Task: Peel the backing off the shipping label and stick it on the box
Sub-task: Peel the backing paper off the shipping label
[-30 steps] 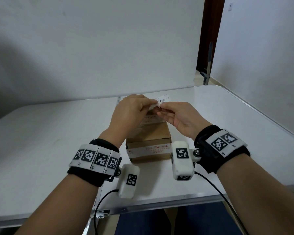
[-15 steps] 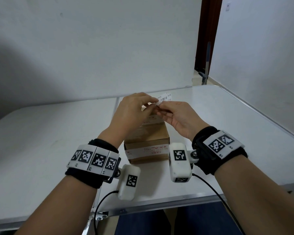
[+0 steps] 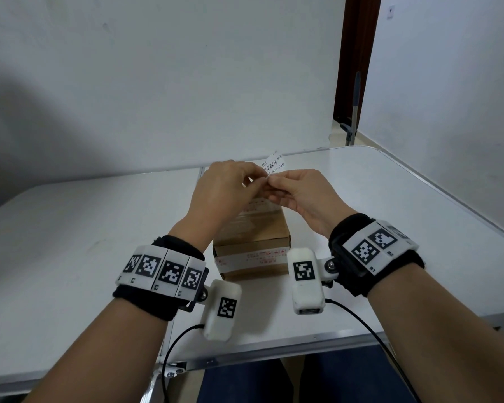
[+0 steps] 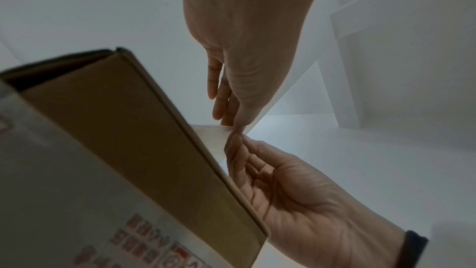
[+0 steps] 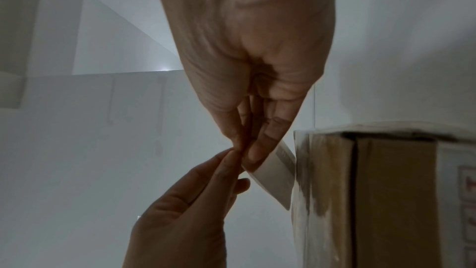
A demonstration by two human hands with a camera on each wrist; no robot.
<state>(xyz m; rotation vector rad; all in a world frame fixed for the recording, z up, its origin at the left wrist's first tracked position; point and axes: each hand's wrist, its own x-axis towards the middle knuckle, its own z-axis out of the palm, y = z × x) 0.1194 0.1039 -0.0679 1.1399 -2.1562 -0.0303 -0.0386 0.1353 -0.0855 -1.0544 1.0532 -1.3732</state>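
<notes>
The cardboard box (image 3: 252, 239) stands on the white table (image 3: 70, 242) under your hands and partly hidden by them. Your left hand (image 3: 221, 193) and right hand (image 3: 303, 193) both pinch the shipping label (image 3: 275, 165) above the box; its long axis rises away to the right.

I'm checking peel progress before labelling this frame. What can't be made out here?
- Whether backing has separated from the shipping label: head view, fingertips of the left hand and right hand cover the pinched edge.
- Label print: too small.
- Top of the box: partly hidden by both hands.
</notes>
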